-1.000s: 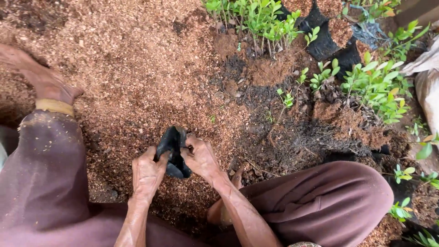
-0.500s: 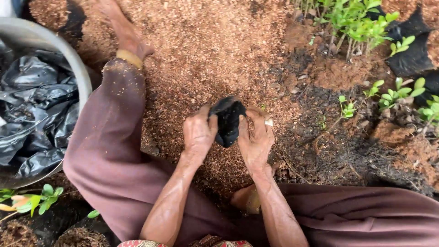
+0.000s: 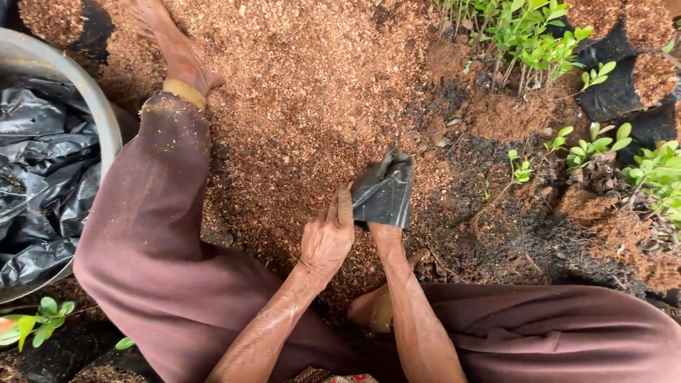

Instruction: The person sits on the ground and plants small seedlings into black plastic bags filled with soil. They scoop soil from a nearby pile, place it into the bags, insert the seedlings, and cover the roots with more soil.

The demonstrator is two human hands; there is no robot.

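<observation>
The left hand [image 3: 326, 237] pinched the near edge of a small black plastic nursery bag [image 3: 384, 190] between thumb and fingers, the bag's mouth pulled wide just beyond the knuckles. The right hand [image 3: 385, 232] was pushed inside the bag, mostly hidden by the plastic, so whether its fingers were spread or pressed together could not be told; only the wrist and heel showed just beside the left hand. The bag stood slightly tilted, low over a reddish-brown heap of sawdust-like planting mix [image 3: 298, 85] that spread beyond and left of both hands. Further beyond the right hand and to its right grew small green seedlings [image 3: 528, 35] in dark soil, with filled black bags [image 3: 624, 85] near them. Well left of the left hand stood a grey metal basin [image 3: 106, 117] holding crumpled black plastic sheets [image 3: 42, 177]. The person's maroon trouser legs [image 3: 156, 234] framed both hands, a bare foot [image 3: 174, 46] resting on the mix.
</observation>
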